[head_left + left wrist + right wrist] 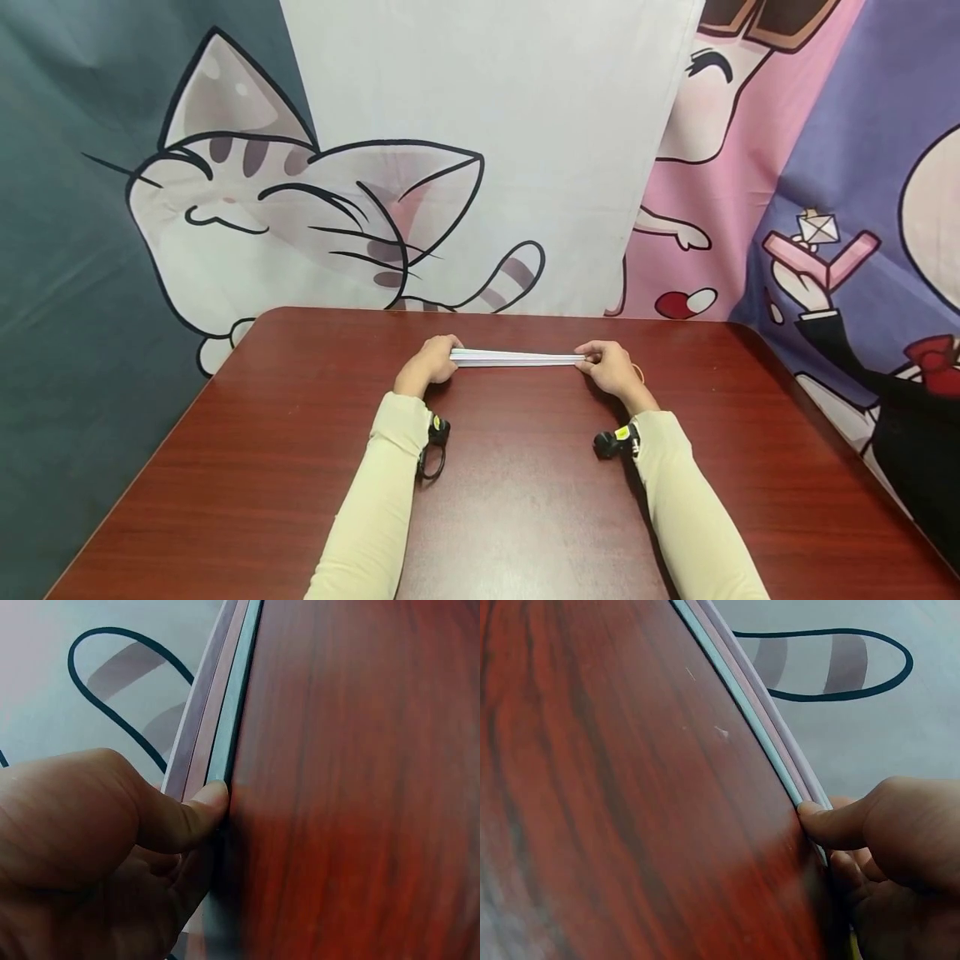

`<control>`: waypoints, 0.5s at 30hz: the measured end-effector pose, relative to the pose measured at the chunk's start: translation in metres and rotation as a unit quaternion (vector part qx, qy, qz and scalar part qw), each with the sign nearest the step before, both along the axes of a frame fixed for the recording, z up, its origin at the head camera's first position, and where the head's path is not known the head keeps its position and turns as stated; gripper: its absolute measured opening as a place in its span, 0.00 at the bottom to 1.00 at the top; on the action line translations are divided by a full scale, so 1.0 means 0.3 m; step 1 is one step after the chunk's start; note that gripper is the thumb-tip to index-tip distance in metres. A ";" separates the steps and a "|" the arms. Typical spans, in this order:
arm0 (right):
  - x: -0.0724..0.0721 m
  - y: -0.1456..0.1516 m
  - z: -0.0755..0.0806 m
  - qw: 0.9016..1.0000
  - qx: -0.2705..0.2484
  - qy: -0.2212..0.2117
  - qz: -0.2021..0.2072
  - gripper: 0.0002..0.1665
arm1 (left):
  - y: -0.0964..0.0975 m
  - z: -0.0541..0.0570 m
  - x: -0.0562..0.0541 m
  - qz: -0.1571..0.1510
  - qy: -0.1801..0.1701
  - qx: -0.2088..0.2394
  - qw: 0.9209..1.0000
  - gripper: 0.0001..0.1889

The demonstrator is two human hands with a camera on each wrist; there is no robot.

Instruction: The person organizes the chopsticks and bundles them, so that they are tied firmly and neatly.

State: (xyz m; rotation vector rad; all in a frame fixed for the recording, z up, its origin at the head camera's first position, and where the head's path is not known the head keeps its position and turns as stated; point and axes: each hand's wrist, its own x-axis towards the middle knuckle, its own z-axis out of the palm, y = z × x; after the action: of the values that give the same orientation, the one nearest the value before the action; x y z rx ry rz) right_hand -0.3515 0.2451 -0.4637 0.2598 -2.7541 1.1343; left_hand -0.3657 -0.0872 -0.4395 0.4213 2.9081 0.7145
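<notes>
A thin, flat stack of pale pieces (pixel 517 358) is seen edge-on near the far side of the table, spanning the gap between my hands. Close up in the left wrist view, the stack (pixel 217 712) shows purple, pink and pale blue-green edges; whether they are books or folders I cannot tell. At its left end, my left hand (pixel 432 361) grips it, thumb on the near edge. My right hand (pixel 609 367) pinches the opposite end, and in the right wrist view the thumb (pixel 832 823) presses against the layered edge. The fingers behind the stack are largely hidden.
The reddish-brown wooden table (pixel 517 483) extends toward me, its far edge just beyond the hands. Behind it hangs a cartoon cloth backdrop (pixel 487 75) with a cat drawing. Small black cameras (pixel 617 440) sit on both wrists.
</notes>
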 end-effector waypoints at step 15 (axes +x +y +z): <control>-0.002 0.009 -0.007 1.000 -0.002 0.010 0.018 0.11 | -0.002 0.013 0.013 -0.012 -0.016 -0.031 0.999 0.12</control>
State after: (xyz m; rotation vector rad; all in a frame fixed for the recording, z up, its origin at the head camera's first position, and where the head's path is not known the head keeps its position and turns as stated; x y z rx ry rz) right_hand -0.3522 0.2479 -0.4657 0.3203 -2.7406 1.1384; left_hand -0.3617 -0.0878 -0.4355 0.4325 2.8819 0.6213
